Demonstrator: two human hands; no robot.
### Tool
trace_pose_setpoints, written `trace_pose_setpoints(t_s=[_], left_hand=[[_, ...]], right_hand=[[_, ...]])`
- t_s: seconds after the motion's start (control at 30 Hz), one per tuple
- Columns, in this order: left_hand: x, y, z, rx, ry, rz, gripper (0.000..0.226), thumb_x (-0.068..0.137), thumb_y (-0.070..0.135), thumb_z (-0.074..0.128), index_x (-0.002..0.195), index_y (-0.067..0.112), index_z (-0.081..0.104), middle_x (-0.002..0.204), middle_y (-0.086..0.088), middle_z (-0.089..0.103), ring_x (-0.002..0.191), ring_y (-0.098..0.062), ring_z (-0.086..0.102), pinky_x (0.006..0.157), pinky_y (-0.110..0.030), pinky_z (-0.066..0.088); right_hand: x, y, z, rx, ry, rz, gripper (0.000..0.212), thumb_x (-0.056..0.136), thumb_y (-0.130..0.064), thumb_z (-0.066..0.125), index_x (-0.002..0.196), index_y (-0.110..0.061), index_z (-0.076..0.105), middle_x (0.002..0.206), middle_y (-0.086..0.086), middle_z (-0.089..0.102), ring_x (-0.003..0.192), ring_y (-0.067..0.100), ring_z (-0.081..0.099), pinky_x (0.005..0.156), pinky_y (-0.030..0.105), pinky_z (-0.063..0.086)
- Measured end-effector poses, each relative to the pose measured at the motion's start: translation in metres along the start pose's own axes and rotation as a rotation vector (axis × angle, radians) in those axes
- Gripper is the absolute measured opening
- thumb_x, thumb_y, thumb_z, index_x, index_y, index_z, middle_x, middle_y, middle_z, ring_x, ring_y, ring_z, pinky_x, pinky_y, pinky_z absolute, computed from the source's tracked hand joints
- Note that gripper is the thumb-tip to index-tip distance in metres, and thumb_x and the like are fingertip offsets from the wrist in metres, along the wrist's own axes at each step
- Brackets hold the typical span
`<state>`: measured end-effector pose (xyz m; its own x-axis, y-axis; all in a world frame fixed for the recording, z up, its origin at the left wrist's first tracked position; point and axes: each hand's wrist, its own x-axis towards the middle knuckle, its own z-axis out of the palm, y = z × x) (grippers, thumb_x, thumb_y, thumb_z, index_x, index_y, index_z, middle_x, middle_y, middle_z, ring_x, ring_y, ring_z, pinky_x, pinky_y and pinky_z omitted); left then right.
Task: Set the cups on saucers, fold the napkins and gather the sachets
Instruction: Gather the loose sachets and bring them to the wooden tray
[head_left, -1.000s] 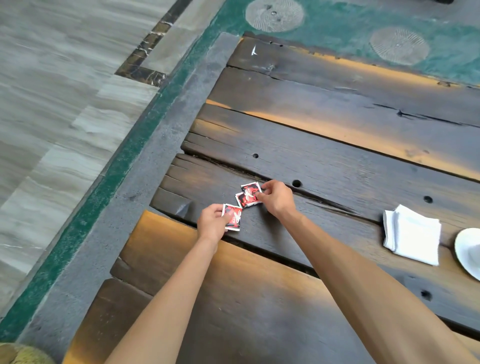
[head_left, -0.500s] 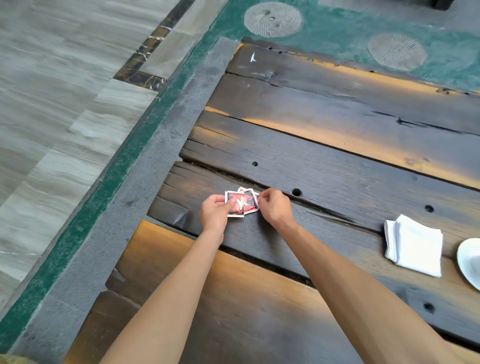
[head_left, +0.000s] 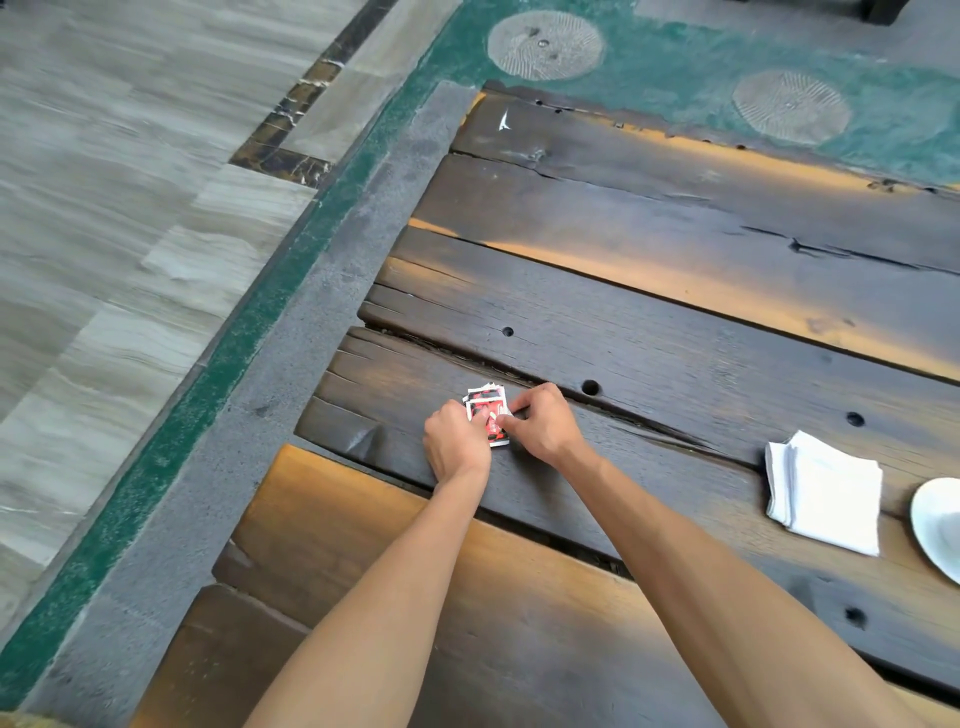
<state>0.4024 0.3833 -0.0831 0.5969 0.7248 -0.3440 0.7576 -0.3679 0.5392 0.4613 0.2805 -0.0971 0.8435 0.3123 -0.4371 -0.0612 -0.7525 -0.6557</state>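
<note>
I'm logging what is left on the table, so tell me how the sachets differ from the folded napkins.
The sachets are red, black and white printed packets; the folded napkins are plain white. The sachets are pinched together between the left hand and right hand; the folded napkins lie untouched farther right, beside a white saucer. The sachets' bundle looks much smaller than the napkin stack. Both are layered bundles on the dark wooden table.

A table of dark, weathered wooden planks (head_left: 649, 364) with cracks and round bolt holes fills the near view. Past its edge runs a grey stone border strip (head_left: 291, 358), then a green painted band (head_left: 223, 358). Grey marbled floor tiles (head_left: 104, 208) spread leftward. Two round grooved stone discs (head_left: 545, 45) sit in the green area beyond.
</note>
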Motion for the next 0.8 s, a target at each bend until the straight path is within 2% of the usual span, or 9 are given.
trace_pose_setpoints(t_s=[0.07,0.2,0.3,0.37,0.47,0.57,0.63,0.7,0.8], left_hand=[[-0.003,0.002,0.001,-0.044,-0.012,-0.011,0.029,0.086,0.032,0.069,0.094,0.005,0.072,0.097,-0.018,0.072,0.097,-0.036,0.065,0.084,-0.039,0.051],[-0.008,0.001,0.002,-0.181,-0.064,-0.028,0.02,0.083,0.025,0.074,0.092,0.007,0.074,0.089,-0.011,0.075,0.089,-0.027,0.068,0.08,-0.029,0.05],[-0.012,-0.005,-0.001,-0.311,-0.138,-0.097,0.026,0.08,0.022,0.077,0.101,0.007,0.072,0.092,-0.008,0.074,0.088,-0.02,0.068,0.081,-0.024,0.049],[-0.016,-0.008,-0.004,-0.446,-0.232,-0.144,0.033,0.082,0.017,0.075,0.112,0.004,0.069,0.101,-0.012,0.073,0.097,-0.023,0.068,0.092,-0.033,0.053],[-0.032,-0.011,-0.015,-0.605,-0.386,-0.147,0.031,0.088,0.007,0.068,0.118,-0.001,0.065,0.109,-0.016,0.071,0.094,-0.022,0.068,0.088,-0.034,0.057],[-0.053,-0.01,-0.032,-0.694,-0.504,-0.124,0.024,0.089,0.002,0.064,0.113,0.0,0.067,0.107,-0.017,0.072,0.092,-0.023,0.07,0.083,-0.03,0.058],[-0.07,-0.006,-0.044,-0.689,-0.546,-0.082,0.017,0.089,0.004,0.066,0.105,0.009,0.069,0.1,-0.01,0.074,0.088,-0.017,0.072,0.076,-0.024,0.058],[-0.09,-0.001,-0.053,-0.665,-0.594,-0.043,0.014,0.089,0.006,0.067,0.1,0.015,0.069,0.097,-0.007,0.075,0.086,-0.015,0.073,0.071,-0.021,0.057],[-0.123,0.008,-0.06,-0.619,-0.665,-0.002,0.015,0.087,0.006,0.069,0.102,0.009,0.069,0.092,-0.008,0.074,0.083,-0.016,0.073,0.068,-0.02,0.057]], right_hand=[[-0.003,-0.002,0.0,0.1,-0.003,0.055,0.019,0.082,-0.024,0.075,0.087,-0.008,0.067,0.081,0.002,0.065,0.075,0.017,0.057,0.069,0.028,0.044],[-0.014,-0.001,0.001,0.398,-0.037,0.187,0.017,0.085,-0.014,0.073,0.089,-0.014,0.057,0.088,0.009,0.073,0.076,0.018,0.069,0.07,0.033,0.06],[-0.025,0.006,0.001,0.537,-0.039,0.221,0.016,0.086,-0.01,0.071,0.095,-0.009,0.058,0.089,0.012,0.074,0.083,0.021,0.072,0.075,0.037,0.061],[-0.033,0.011,0.0,0.635,-0.054,0.237,0.017,0.086,-0.007,0.07,0.099,-0.007,0.059,0.081,0.005,0.075,0.075,0.014,0.072,0.07,0.032,0.059],[-0.051,0.018,-0.01,0.685,-0.092,0.212,0.016,0.085,-0.006,0.071,0.095,-0.012,0.06,0.067,-0.007,0.073,0.066,0.004,0.07,0.063,0.022,0.053],[-0.074,0.022,-0.025,0.693,-0.136,0.174,0.02,0.083,-0.011,0.074,0.099,-0.015,0.062,0.078,-0.004,0.076,0.076,0.009,0.07,0.073,0.028,0.052],[-0.094,0.025,-0.039,0.7,-0.155,0.161,0.021,0.083,-0.015,0.074,0.103,-0.015,0.065,0.088,0.001,0.077,0.083,0.012,0.072,0.076,0.029,0.053],[-0.118,0.027,-0.051,0.702,-0.146,0.157,0.022,0.084,-0.019,0.073,0.104,-0.015,0.067,0.091,0.003,0.078,0.084,0.011,0.072,0.073,0.027,0.052],[-0.16,0.035,-0.071,0.747,-0.102,0.18,0.024,0.084,-0.02,0.074,0.105,-0.01,0.068,0.094,0.008,0.077,0.082,0.012,0.07,0.067,0.022,0.052]])
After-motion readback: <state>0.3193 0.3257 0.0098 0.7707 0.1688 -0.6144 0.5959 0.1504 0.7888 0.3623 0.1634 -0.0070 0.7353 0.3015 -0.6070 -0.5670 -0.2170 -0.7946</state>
